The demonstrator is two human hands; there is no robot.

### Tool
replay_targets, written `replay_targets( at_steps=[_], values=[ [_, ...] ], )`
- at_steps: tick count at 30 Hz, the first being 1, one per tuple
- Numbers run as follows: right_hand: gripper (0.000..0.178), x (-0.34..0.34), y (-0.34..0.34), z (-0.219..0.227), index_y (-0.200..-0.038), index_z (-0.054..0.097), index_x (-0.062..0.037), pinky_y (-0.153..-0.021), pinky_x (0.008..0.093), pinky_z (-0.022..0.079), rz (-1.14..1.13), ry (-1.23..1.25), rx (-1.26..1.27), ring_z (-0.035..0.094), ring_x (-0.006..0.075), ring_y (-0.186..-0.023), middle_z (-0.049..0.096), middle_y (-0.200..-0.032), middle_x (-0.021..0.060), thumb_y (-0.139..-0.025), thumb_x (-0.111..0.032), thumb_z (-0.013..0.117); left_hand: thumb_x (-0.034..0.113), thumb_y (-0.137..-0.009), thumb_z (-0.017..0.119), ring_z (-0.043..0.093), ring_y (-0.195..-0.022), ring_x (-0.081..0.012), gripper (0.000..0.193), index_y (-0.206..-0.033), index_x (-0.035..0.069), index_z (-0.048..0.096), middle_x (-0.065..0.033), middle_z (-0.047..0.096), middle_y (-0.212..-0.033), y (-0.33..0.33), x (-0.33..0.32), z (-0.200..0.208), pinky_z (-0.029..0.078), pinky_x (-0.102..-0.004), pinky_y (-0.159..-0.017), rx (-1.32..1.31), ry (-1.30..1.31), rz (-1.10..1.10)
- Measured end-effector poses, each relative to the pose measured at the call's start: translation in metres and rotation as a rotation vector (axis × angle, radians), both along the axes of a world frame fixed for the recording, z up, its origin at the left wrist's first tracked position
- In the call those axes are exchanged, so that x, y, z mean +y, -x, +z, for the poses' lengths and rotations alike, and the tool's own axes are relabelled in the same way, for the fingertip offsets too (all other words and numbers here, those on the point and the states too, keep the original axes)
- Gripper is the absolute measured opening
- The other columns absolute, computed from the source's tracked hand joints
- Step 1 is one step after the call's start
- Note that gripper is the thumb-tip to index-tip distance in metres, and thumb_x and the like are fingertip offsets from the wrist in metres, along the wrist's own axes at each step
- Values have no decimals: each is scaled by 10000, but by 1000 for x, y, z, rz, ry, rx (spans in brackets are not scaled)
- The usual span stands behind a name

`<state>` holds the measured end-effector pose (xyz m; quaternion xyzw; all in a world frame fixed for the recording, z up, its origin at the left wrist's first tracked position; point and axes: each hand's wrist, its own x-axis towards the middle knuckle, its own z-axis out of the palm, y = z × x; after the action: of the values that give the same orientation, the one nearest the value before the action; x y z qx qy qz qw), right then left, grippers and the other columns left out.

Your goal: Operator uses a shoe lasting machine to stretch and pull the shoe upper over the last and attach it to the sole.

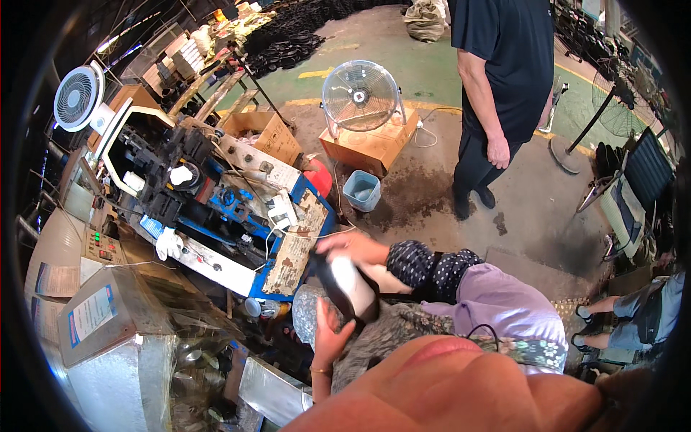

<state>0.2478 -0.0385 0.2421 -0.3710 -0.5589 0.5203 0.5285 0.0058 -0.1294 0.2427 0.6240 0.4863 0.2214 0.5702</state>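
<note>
In front of my body is a blurred, dark, shoe-shaped piece (350, 284) with a pale, shiny patch; its exact kind is unclear. My right hand (360, 248), in a dark sleeve cuff with white dots, curls over the far end of this piece and appears to grip it. Beside its near end, my left hand (331, 337) is raised with thumb and fingers apart, holding nothing. A band circles the left wrist. Just left of both hands stands a blue and white machine (288, 270) with a worn, peeling top.
A white glove (169, 243) lies on the machine's edge. Beyond are a blue-grey bucket (361, 190) and a floor fan (361, 97) on a cardboard box (374, 147). A person in dark clothes (504, 79) stands ahead. A metal cabinet (119, 360) is at near left.
</note>
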Motion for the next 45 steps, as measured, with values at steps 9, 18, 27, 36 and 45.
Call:
replay_targets(
  at_steps=[9,18,27,36,45],
  values=[
    [379,-44,61,30,-1215,613,-75,-864,422,451,152,-870,-315,571,349,-991,629,-1163,188,-886,-261,635,247,-754,787,283,-1400,-381,899,-1469,12,297,-207,295,-1514,3,5,44,250,-467,-1146,128,-767,179],
    [529,-68,38,18,-1304,583,-121,-957,410,415,58,-719,-386,559,329,-1057,544,-1355,155,-854,-391,654,392,-849,698,198,-1423,-436,948,-1517,16,142,-277,178,-1534,-1,8,71,222,-485,-1151,275,-675,-164],
    [671,-80,27,-54,-1475,313,-24,-990,416,401,385,-150,-433,521,366,-1170,479,-1373,268,-972,-405,541,271,-836,709,367,-1311,-429,721,-1404,3,355,-263,368,-1389,0,28,76,301,-472,-1108,272,-753,-208],
    [596,-43,47,-104,-1405,396,-27,-1004,393,400,385,-5,-434,537,350,-1177,548,-1281,249,-981,-441,460,169,-770,620,561,-1102,-267,521,-1268,51,524,-104,588,-1202,34,105,-76,450,-395,-968,-709,-108,427],
    [369,-38,54,-110,-1035,618,-28,-796,500,484,227,-7,-808,636,417,-847,661,-890,245,-925,-351,476,264,-789,665,650,-951,-249,318,-1038,68,651,-75,678,-1027,76,150,-183,515,-387,-871,-735,387,553]
  ],
)
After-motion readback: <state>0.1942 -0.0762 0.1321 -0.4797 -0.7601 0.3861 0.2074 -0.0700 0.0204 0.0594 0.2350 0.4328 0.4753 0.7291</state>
